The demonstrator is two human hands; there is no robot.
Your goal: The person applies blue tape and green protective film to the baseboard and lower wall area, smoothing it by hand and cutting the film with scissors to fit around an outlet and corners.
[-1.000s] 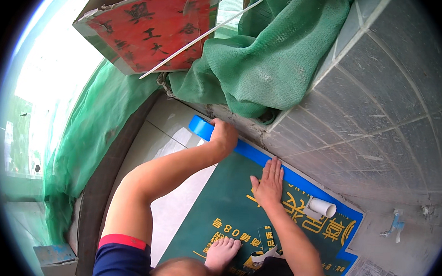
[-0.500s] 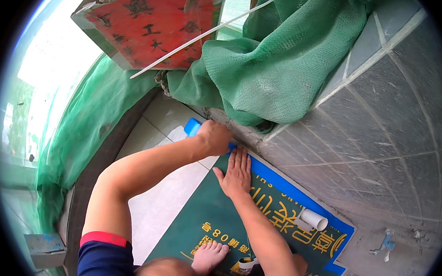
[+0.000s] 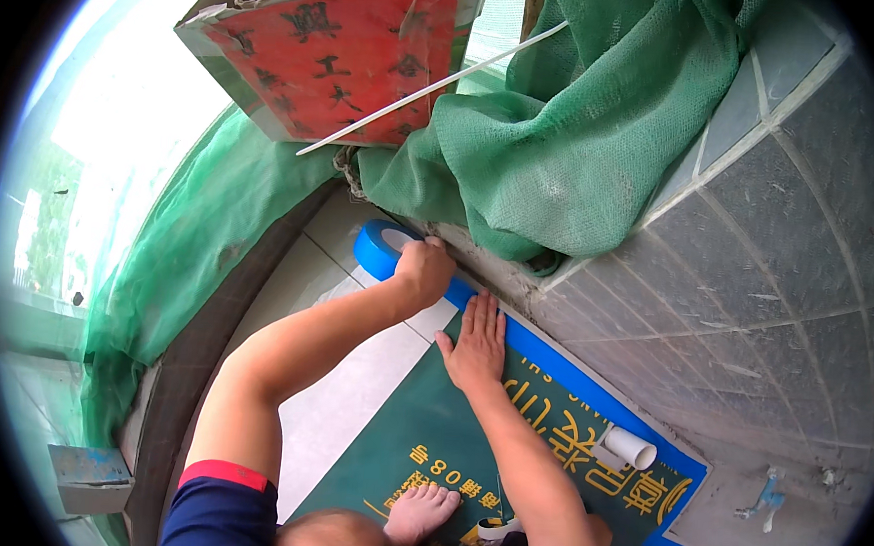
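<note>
My left hand (image 3: 421,272) grips a blue tape roll (image 3: 374,250) at the upper end of a blue strip (image 3: 579,387) along the wall-side edge of a dark green printed floor sheet (image 3: 347,486). Just right of it, my right hand (image 3: 475,344) lies flat, fingers stretched, pressing on the strip and sheet edge. A small white roll (image 3: 632,447) lies on the sheet further right. My bare foot (image 3: 421,514) rests on the sheet below, near a pale curled piece partly hidden by my right arm.
A tiled wall (image 3: 752,290) rises on the right, with a blue tap (image 3: 769,498) low down. Bunched green netting (image 3: 551,170), a red sign board (image 3: 339,60) and a white rod (image 3: 361,121) stand above. Pale floor tiles (image 3: 328,376) border the sheet, and a curved dark edge runs along the left.
My left hand and the tape roll have shifted slightly left along the wall. My right hand has slid up-left along the strip, closer to my left hand.
</note>
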